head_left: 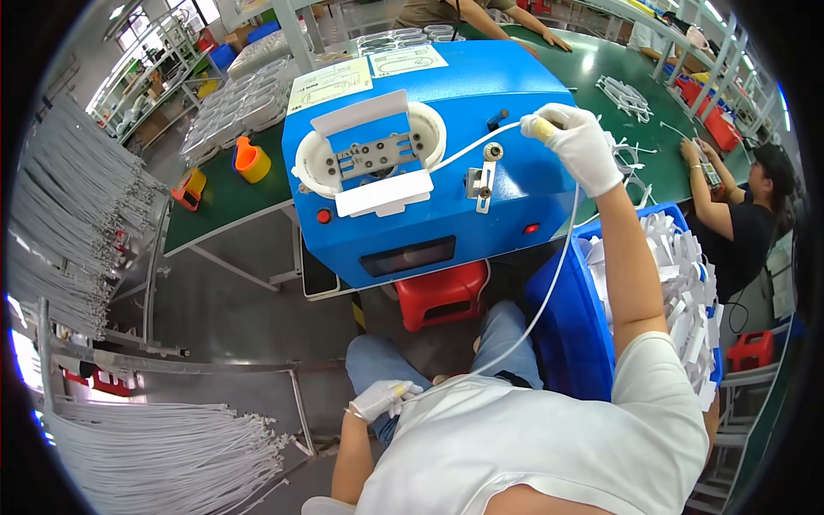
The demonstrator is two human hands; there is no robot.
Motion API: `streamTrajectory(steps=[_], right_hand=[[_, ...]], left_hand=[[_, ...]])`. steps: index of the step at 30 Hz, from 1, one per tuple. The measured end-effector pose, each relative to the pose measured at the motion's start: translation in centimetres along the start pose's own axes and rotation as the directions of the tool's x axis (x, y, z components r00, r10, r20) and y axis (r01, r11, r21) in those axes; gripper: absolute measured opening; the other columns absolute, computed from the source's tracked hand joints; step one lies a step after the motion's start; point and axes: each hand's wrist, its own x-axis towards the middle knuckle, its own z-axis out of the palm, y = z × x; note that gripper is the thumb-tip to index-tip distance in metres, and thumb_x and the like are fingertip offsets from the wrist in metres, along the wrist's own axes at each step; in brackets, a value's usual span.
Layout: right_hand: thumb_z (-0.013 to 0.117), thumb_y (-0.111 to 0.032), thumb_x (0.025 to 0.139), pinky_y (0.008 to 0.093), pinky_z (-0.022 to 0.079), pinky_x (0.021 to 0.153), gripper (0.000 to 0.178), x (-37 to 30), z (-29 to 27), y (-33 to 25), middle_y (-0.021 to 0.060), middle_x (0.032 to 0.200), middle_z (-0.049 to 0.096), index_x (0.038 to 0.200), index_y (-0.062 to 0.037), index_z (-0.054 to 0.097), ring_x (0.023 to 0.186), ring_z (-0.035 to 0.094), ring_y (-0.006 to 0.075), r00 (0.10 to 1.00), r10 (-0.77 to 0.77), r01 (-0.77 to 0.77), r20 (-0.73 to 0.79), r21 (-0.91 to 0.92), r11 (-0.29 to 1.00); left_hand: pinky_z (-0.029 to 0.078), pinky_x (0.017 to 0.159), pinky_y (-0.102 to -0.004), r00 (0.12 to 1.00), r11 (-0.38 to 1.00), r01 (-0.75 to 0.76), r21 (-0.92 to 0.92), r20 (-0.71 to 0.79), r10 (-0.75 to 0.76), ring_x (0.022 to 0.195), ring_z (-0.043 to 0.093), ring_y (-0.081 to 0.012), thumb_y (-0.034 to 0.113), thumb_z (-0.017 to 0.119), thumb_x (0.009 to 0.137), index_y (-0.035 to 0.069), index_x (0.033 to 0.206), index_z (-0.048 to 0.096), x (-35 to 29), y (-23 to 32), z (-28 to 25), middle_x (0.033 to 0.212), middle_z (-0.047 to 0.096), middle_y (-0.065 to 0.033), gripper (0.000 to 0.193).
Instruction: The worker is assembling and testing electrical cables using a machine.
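Note:
In front of me stands a blue winding machine point(446, 103) with a white oval winding head and a metal clamp plate point(378, 156) across its middle. White card flaps point(384, 194) stick out from the head on two sides. A white cable point(549, 296) runs from the head to my right hand point(573, 146), gloved and closed around it beside the machine's top right. From there the cable sags past the machine's right side to my lap. My left hand point(384, 400), also gloved, is closed on the cable's lower stretch above my left thigh.
A blue bin point(549, 326) heaped with white card pieces stands at my right. Bundles of white cables hang on racks at the left point(163, 446). An orange tape roll point(251, 161) sits on the green table point(215, 210). A red stool point(442, 294) is under the machine; other people work beyond.

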Motion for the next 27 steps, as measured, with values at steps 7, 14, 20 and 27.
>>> streamTrajectory(steps=[7, 14, 20, 27], right_hand=[[0.063, -0.013, 0.088, 0.0211, 0.043, 0.07, 0.014, -2.5, -1.1, -0.7, 0.0028, 0.079, 0.064, 0.085, 0.0007, 0.067, 0.075, 0.055, 0.0075, 0.994, -0.06, 0.074, -0.095, 0.148, 0.986], [0.057, -0.014, 0.09, 0.017, 0.035, 0.053, 0.017, -5.5, -3.1, 0.9, 0.0002, 0.072, 0.061, 0.081, -0.0025, 0.064, 0.06, 0.048, 0.0024, 0.999, 0.04, -0.035, -0.013, 0.253, 0.967], [0.056, -0.015, 0.091, 0.0202, 0.038, 0.054, 0.018, -6.4, -1.4, 0.0, -0.0009, 0.072, 0.059, 0.079, -0.003, 0.063, 0.06, 0.05, 0.0058, 0.993, 0.009, -0.039, 0.116, 0.266, 0.963], [0.062, -0.01, 0.084, 0.0326, 0.048, 0.064, 0.007, 0.6, -2.8, -1.4, 0.0108, 0.079, 0.062, 0.084, -0.0032, 0.063, 0.069, 0.06, 0.0261, 0.813, -0.582, 0.507, -0.007, -0.483, 0.714]], left_hand=[[0.04, 0.053, -0.0185, 0.988, 0.987, -0.151, 0.06, -0.019, 0.153, 0.059, 0.049, -0.0051, 0.033, 0.052, 0.096, 0.002, 0.111, 0.065, -1.0, 4.9, 1.2, 0.085, 0.067, -0.0019, 0.036], [0.045, 0.089, -0.0295, 0.919, 0.825, -0.393, 0.406, 0.151, 0.363, 0.097, 0.06, -0.0178, 0.029, 0.059, 0.092, 0.002, 0.117, 0.062, 0.1, 12.7, 5.8, 0.103, 0.067, -0.0115, 0.037], [0.04, 0.1, -0.0387, 0.813, 0.252, -0.535, 0.806, 0.411, 0.412, 0.121, 0.049, -0.0351, 0.037, 0.053, 0.09, 0.004, 0.136, 0.044, -1.5, 19.0, 7.7, 0.13, 0.052, -0.0218, 0.057], [0.053, 0.075, -0.0297, 0.609, 0.317, -0.651, 0.69, 0.226, 0.76, 0.08, 0.066, -0.0154, 0.01, 0.069, 0.083, 0.0, 0.105, 0.068, -16.3, 34.1, 2.1, 0.089, 0.07, -0.0091, 0.025]])
